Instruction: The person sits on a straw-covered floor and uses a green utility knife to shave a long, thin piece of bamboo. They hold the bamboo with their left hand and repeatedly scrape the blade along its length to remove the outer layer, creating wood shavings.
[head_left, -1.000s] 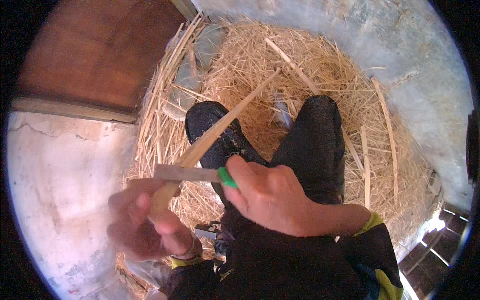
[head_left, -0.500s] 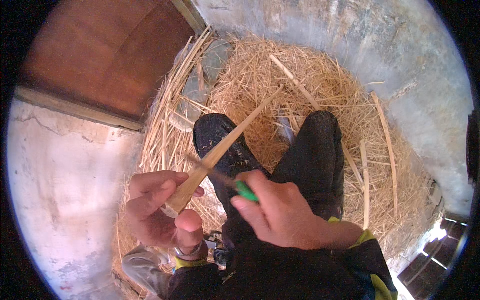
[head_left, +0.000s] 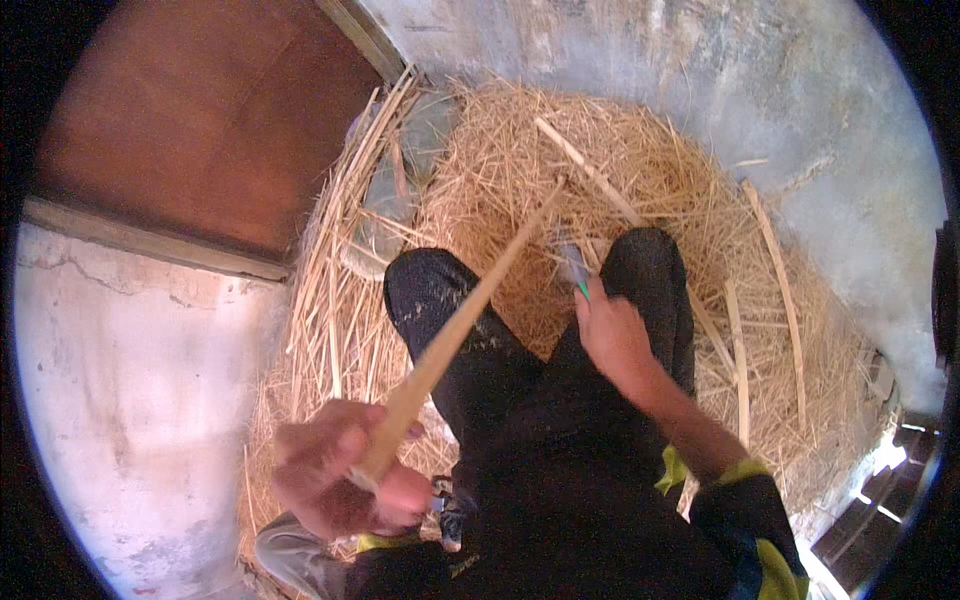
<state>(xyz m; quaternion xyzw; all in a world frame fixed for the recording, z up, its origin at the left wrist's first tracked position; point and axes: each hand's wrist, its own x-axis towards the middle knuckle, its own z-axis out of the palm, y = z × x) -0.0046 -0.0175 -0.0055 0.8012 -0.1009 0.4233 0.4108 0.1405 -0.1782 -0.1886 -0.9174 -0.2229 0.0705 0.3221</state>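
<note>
My left fingers [head_left: 348,416] pinch the tapered stick [head_left: 450,341]; my right fingers [head_left: 598,300] hold the green-handled knife [head_left: 583,289]. A loose pinch could let the stick twist.

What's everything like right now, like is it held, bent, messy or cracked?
Left hand: gripping the stick's thick end, a bit blurry
Wooden stick: held slanted, tapering to its far end
Right hand: closed around the green-handled tool
Green-handled tool: mostly hidden by the hand
Trouser knees: bent, flecked with pale bits
Straw: loose, heaped
Left wall: cracked, stained
</note>
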